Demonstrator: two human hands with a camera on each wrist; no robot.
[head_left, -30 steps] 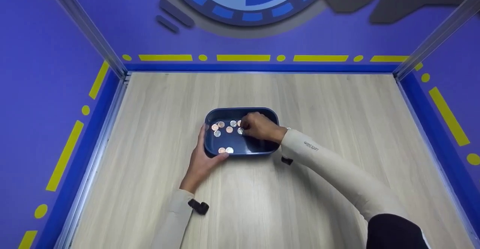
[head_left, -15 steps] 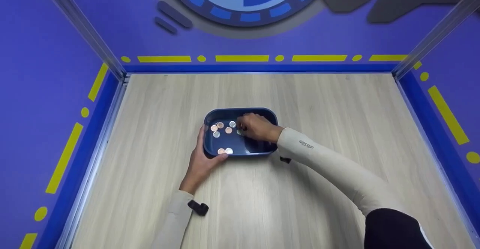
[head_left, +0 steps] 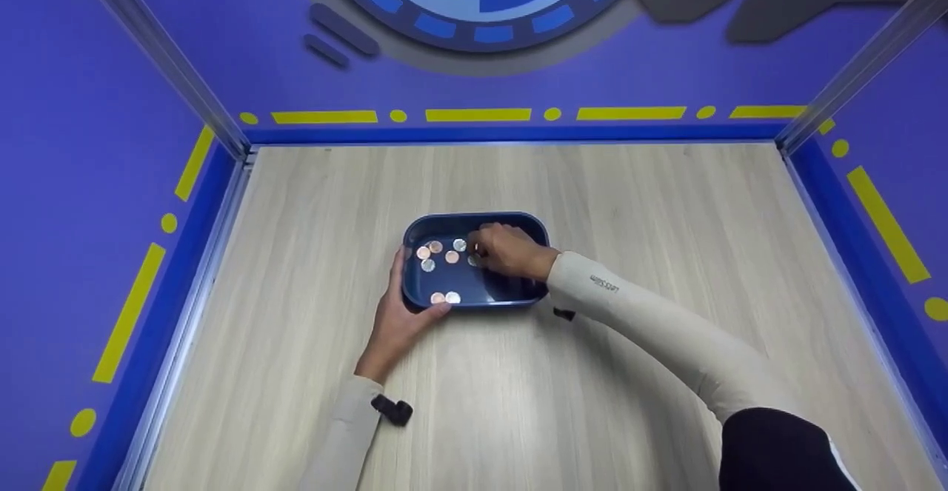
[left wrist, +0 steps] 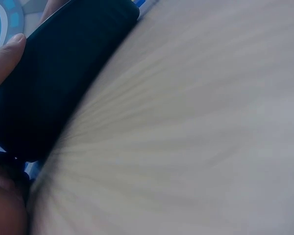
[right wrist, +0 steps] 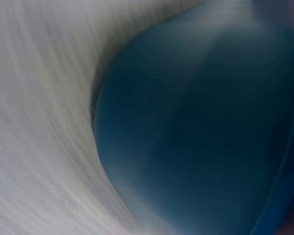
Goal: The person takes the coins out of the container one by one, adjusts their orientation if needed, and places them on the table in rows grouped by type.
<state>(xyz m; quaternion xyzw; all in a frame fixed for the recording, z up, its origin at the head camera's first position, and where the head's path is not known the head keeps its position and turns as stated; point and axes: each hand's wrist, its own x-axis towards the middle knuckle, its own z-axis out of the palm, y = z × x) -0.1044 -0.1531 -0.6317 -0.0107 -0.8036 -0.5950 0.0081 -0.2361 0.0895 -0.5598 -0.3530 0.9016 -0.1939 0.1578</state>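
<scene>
Wood-grain tabletop beneath a dark blue tray
Left hand grips one corner; right hand curls inside, coins beside it, any hold hidden.

The place is a small walled booth, like a lab or exhibition stand; which of the two cannot be told. A pale wood-grain tabletop spans it. Along the tabletop's far edge stands a blue-purple back panel printed with a large ring motif and yellow dashes; similar side panels line its left and right edges. Metal posts rise at both far corners.
</scene>
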